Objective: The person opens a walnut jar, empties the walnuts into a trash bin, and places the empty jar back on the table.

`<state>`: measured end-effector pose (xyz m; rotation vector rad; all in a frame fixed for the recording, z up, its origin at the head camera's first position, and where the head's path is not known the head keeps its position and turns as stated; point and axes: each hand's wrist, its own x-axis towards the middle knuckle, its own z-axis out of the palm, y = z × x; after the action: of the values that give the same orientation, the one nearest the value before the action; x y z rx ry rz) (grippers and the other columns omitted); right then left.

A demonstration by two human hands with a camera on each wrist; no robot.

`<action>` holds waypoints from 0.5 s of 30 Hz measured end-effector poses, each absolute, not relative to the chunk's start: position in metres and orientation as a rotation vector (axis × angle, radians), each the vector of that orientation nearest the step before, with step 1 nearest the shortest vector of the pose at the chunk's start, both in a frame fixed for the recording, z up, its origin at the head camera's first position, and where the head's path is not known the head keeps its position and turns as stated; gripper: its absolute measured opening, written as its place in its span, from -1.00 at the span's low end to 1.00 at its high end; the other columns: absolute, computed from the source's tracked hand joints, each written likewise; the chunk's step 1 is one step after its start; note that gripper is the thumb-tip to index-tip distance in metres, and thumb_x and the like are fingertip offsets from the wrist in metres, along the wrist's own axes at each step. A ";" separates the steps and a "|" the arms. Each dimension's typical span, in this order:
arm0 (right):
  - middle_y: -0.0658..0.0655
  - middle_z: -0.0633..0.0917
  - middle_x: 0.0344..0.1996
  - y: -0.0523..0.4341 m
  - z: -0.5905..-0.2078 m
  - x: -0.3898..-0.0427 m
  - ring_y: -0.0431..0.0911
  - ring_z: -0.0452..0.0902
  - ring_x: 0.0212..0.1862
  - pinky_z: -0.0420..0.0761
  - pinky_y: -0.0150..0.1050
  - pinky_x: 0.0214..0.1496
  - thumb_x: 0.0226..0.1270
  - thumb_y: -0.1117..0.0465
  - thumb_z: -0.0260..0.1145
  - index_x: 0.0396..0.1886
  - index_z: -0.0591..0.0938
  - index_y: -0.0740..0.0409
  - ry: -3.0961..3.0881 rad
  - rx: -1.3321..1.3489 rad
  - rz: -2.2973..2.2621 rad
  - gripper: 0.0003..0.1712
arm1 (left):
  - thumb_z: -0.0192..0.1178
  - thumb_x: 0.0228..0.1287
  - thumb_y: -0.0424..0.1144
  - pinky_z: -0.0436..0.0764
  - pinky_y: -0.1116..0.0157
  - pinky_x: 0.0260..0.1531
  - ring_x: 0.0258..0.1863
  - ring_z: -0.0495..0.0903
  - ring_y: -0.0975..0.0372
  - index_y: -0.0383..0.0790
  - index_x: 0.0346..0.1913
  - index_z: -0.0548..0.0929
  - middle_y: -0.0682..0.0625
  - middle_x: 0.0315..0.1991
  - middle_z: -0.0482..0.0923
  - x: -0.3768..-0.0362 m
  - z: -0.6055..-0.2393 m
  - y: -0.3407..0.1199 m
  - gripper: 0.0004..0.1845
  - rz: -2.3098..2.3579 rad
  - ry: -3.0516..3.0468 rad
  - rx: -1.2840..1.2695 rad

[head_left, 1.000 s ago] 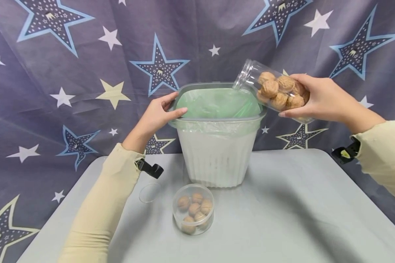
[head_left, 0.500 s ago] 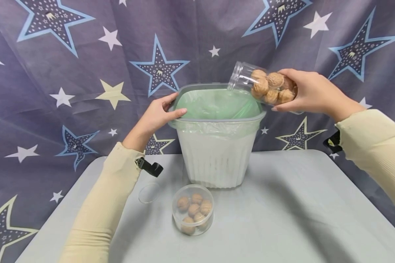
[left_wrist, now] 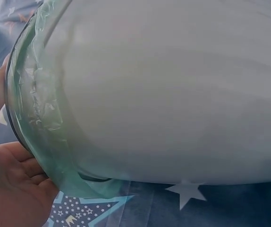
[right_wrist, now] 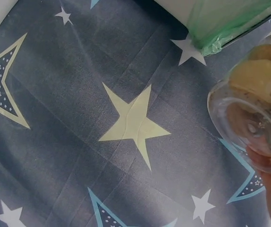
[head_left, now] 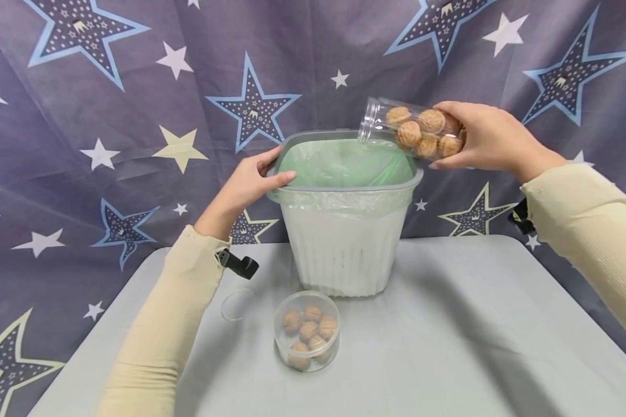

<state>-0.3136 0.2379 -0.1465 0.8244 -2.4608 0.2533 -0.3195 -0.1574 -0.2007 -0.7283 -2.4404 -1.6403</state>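
**Entry: Jar of walnuts held over lined bin, star-cloth setting**

Setting: a dark cloth backdrop [head_left: 109, 98] printed with blue, white and cream stars hung behind a pale grey bench [head_left: 448, 336].

Item 1. White ribbed bin [head_left: 344, 249], fitted with a green liner bag [head_left: 344, 165] folded over a grey rim. It stood on the bench between the two hands, at the far side.

Item 2. Left hand [head_left: 245, 188]. Its thumb and fingers were curled over the near-left edge of the bin's rim, gripping it; judged to be steadying the bin.

Item 3. Right hand [head_left: 482, 139]. It grasped a clear jar [head_left: 412, 130] by the base end. The jar lay nearly on its side, mouth toward the left hand and slightly down, just above the bin's far-right rim. Walnuts [head_left: 422, 133] were still inside it, bunched at the base half; none was seen falling. The tilt was judged to suit pouring into the liner.

Item 4. Second clear jar [head_left: 306, 330], upright and holding walnuts, on the bench nearer the person than the left hand, in front of the bin.

Item 5. Clear round lid [head_left: 237, 305], flat on the bench, just beside that second jar and below the left forearm.

Views compared. The head view alone gave the whole layout. The left wrist view showed the bin wall close up, with the liner's crinkled edge [left_wrist: 41, 109] under the rim and the palm against it. The right wrist view looked at the held jar's end and the backdrop, with only a corner of the liner.
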 end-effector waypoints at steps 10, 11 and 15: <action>0.29 0.61 -0.20 0.237 -0.144 -0.320 0.15 0.48 -0.21 0.45 0.09 -0.16 -0.33 0.10 0.64 0.20 0.43 0.23 -2.431 0.860 0.153 -0.01 | 0.24 0.21 -0.25 0.35 0.20 0.25 0.35 0.24 0.02 -0.34 0.41 0.15 -0.22 0.41 0.15 -0.321 -0.204 -0.158 -0.24 -1.656 -2.418 -0.734; 0.30 0.61 -0.19 0.237 -0.143 -0.321 0.15 0.47 -0.20 0.45 0.10 -0.15 -0.34 0.09 0.65 0.20 0.42 0.23 -2.430 0.857 0.142 -0.01 | 0.24 0.21 -0.25 0.35 0.21 0.25 0.35 0.24 0.03 -0.34 0.41 0.14 -0.22 0.41 0.14 -0.321 -0.204 -0.158 -0.24 -1.659 -2.416 -0.737; 0.33 0.61 -0.17 0.238 -0.141 -0.323 0.20 0.48 -0.16 0.46 0.14 -0.11 -0.34 0.11 0.65 0.23 0.40 0.25 -2.432 0.867 0.075 0.02 | 0.24 0.22 -0.27 0.36 0.21 0.24 0.34 0.26 0.03 -0.36 0.41 0.15 -0.22 0.41 0.13 -0.320 -0.204 -0.158 -0.25 -1.668 -2.410 -0.740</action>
<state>-0.3233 0.2379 -0.1408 0.8674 -2.4318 0.0752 -0.3199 -0.1577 -0.2040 -0.7399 -2.4096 -1.6682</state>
